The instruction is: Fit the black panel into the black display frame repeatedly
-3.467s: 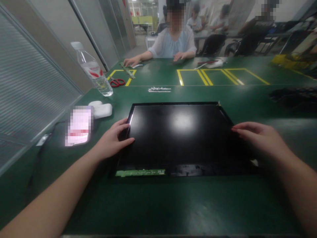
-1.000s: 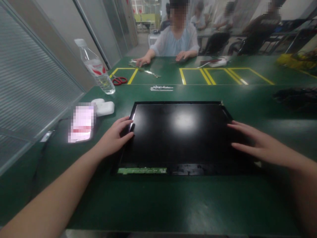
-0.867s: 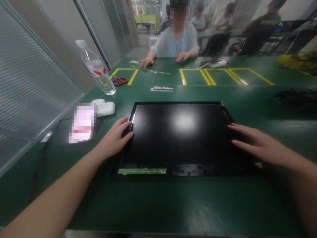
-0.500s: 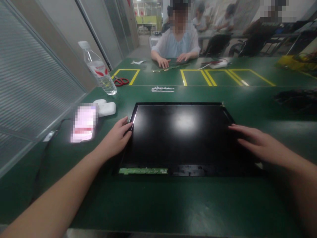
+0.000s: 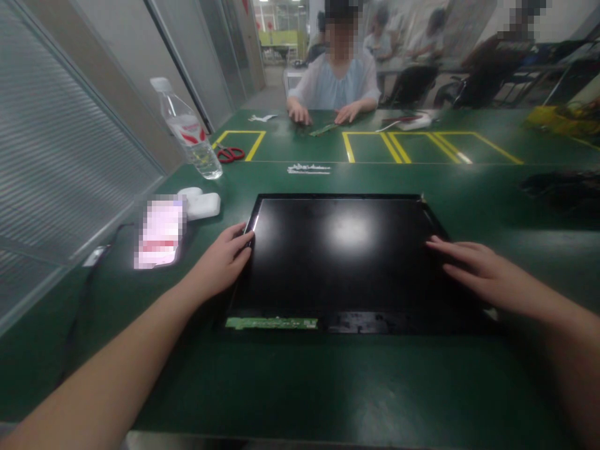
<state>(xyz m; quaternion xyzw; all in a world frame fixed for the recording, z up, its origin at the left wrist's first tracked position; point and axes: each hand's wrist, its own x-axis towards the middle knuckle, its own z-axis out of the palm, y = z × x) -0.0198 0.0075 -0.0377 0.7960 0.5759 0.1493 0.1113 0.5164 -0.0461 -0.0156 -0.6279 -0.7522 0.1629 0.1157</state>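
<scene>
A black LCD panel (image 5: 328, 262) lies flat on the green table (image 5: 300, 387), its dark screen facing up. Along its near edge runs a green circuit board strip (image 5: 272, 323). My left hand (image 5: 225, 256) rests against the panel's left edge, fingertips on the frame and fingers extended. Over the right side, my right hand (image 5: 482, 265) has its fingers stretched out, the tips at the screen surface near the right edge. Neither hand is closed around the panel.
On the left are a glowing phone (image 5: 162, 234), a white case (image 5: 204, 205), a water bottle (image 5: 190, 134) and red-handled scissors (image 5: 229, 154). White strips (image 5: 309, 169) lie behind the panel. Opposite, a person's hands (image 5: 300, 114) handle a green strip (image 5: 324, 129). Dark cables (image 5: 562, 190) lie at right.
My right hand has shifted slightly left, further over the screen. My left hand has hardly moved. Across the table, the other person's hands have moved apart, and the green strip there has shifted.
</scene>
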